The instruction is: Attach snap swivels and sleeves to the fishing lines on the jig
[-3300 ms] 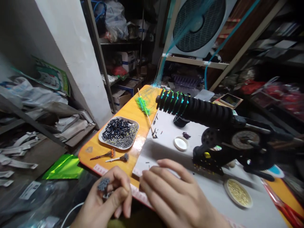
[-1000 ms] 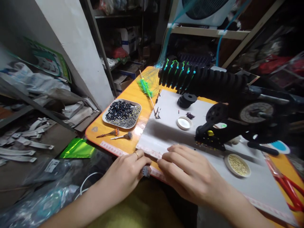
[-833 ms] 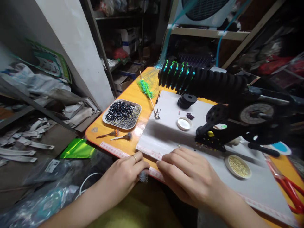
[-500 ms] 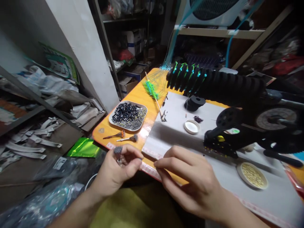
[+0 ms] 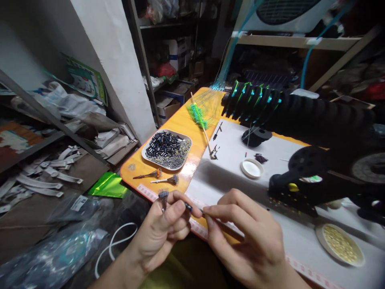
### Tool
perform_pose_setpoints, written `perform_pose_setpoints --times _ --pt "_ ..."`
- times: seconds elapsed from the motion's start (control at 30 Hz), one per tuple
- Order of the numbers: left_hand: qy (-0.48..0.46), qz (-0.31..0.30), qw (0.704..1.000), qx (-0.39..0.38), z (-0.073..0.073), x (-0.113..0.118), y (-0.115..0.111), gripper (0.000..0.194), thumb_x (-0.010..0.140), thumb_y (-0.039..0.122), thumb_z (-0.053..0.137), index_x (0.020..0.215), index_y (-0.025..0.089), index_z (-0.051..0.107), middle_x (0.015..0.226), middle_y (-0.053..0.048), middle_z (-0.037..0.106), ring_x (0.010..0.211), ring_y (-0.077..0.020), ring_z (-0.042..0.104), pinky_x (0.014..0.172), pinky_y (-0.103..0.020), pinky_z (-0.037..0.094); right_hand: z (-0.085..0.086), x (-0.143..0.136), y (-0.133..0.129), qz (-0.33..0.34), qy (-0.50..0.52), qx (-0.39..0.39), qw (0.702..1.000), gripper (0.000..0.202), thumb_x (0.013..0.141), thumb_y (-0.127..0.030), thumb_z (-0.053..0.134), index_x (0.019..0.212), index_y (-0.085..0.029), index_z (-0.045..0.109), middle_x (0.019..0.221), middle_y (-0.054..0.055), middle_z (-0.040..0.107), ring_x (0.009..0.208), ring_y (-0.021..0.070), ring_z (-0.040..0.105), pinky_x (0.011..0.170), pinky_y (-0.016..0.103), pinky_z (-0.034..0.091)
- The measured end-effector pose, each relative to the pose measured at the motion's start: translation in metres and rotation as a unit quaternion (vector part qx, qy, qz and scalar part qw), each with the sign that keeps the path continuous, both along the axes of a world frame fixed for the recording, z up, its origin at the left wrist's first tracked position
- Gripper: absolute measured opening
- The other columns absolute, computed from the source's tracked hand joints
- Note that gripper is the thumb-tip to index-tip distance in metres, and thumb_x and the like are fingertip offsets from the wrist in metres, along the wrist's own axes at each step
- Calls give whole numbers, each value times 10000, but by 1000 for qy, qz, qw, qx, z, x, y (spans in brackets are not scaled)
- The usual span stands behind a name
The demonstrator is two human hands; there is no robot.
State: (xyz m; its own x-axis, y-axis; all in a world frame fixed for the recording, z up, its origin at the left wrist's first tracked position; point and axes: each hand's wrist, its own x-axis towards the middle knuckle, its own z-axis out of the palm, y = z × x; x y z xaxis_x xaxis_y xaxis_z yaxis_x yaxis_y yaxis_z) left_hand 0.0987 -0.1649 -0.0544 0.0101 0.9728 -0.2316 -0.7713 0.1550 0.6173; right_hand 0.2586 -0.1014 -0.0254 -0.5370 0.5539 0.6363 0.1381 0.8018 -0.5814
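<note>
In the middle foreground my left hand (image 5: 168, 228) is closed, with a small bundle of thin wires with grey tips (image 5: 163, 195) standing up between thumb and hand. A short dark shiny tube (image 5: 188, 207) shows at its thumb and index finger. Close by on the right, my right hand (image 5: 246, 228) pinches a tiny dark piece (image 5: 203, 212), too small to name, almost touching the left fingertips. Beyond the left hand lie two similar bundles on sticks, one orange-tipped (image 5: 158, 173) and one grey-tipped (image 5: 173, 179).
A white tray (image 5: 143, 155) on the yellow table (image 5: 192, 158) holds dark tubes and small grey pieces. A black ribbed roller machine (image 5: 315, 116) stands at right. Nearby are a small white dish (image 5: 252, 169), a bowl of yellow grains (image 5: 339, 245) and a green bristly stick (image 5: 197, 116).
My left hand has turned and risen slightly; the dark tube now shows at its fingertips. The right hand has shifted slightly right. The whole view has swung a little left.
</note>
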Motion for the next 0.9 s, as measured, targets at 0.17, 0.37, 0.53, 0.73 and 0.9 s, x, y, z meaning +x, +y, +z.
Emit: perform_pose_setpoints --times 0.17,0.37,0.53,0.73,0.9 --pt "63 20 998 17 -1 3 0 137 801 299 811 807 172 758 707 -12 663 426 24 279 418 -112 222 1 3 1 -8 0 13 1000 155 817 -4 595 885 -128 658 693 22 551 607 109 510 529 227 417" --pt "117 54 992 9 -4 4 1 103 745 286 855 798 215 803 714 24 519 488 -4 366 450 -149 233 0 5 1 -23 -22 52 998 112 815 -39 612 829 -146 642 680 28 550 592 126 475 505 259 359" --pt "118 49 992 23 0 2 2 72 759 284 844 797 235 808 721 33 496 470 8 340 441 -161 201 -2 6 0 -34 -30 62 997 122 823 -41 623 859 -156 642 686 26 553 601 135 464 513 269 347" --pt "123 45 991 19 5 2 -1 100 747 297 853 771 217 799 673 42 451 473 -3 331 445 -176 190 -1 5 0 -29 -40 63 997 113 820 -39 629 857 -145 645 695 35 558 608 135 457 515 275 332" --pt "128 41 991 28 6 2 1 85 756 309 846 787 240 808 649 44 449 471 -6 329 444 -169 196 -2 6 -1 -26 -31 69 997 122 819 -37 625 860 -151 634 681 28 555 595 133 449 512 274 324"
